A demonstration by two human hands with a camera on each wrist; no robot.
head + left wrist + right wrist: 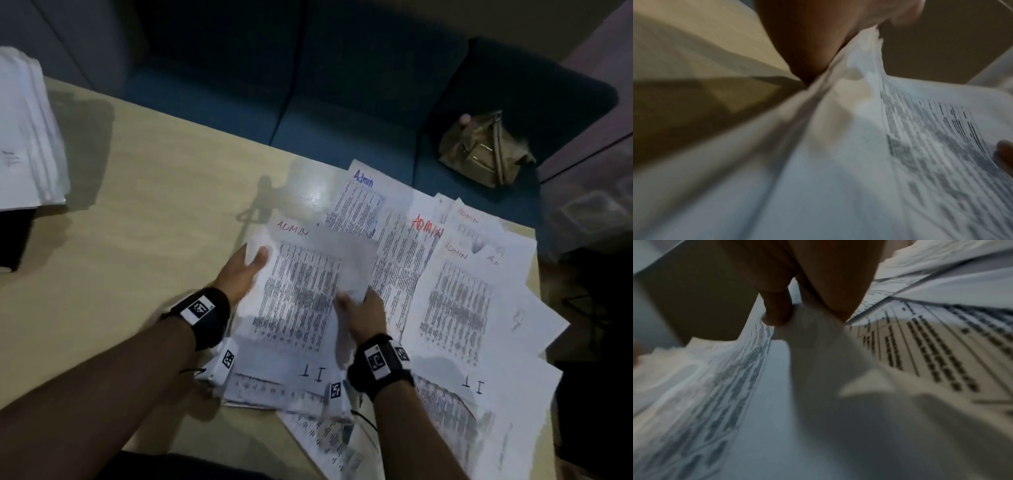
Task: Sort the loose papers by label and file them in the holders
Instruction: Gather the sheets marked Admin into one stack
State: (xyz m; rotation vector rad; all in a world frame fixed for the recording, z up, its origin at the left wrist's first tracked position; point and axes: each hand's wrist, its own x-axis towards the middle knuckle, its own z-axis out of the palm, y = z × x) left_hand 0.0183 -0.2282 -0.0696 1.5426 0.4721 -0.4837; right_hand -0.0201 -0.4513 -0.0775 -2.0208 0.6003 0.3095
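Observation:
I hold a printed sheet marked ADMIN in red (pixel 301 291) a little above the spread of loose papers (pixel 455 291). My left hand (pixel 255 262) grips its left edge, thumb on top. My right hand (pixel 349 298) pinches its lower right edge. The left wrist view is blurred; my left hand (pixel 818 40) clasps the sheet (pixel 859 162) there. In the right wrist view my right hand (pixel 797 296) pinches the same sheet (pixel 766 402). Other sheets marked Admin (pixel 363 202) lie behind, and sheets marked IT (pixel 308 377) lie under my wrists.
The tan table (pixel 154 205) has bare room left of the papers. A tall stack of filed papers (pixel 27 137) stands in a dark holder (pixel 13 236) at the far left. A blue sofa (pixel 342 102) with an olive handbag (pixel 483 150) sits beyond the table's far edge.

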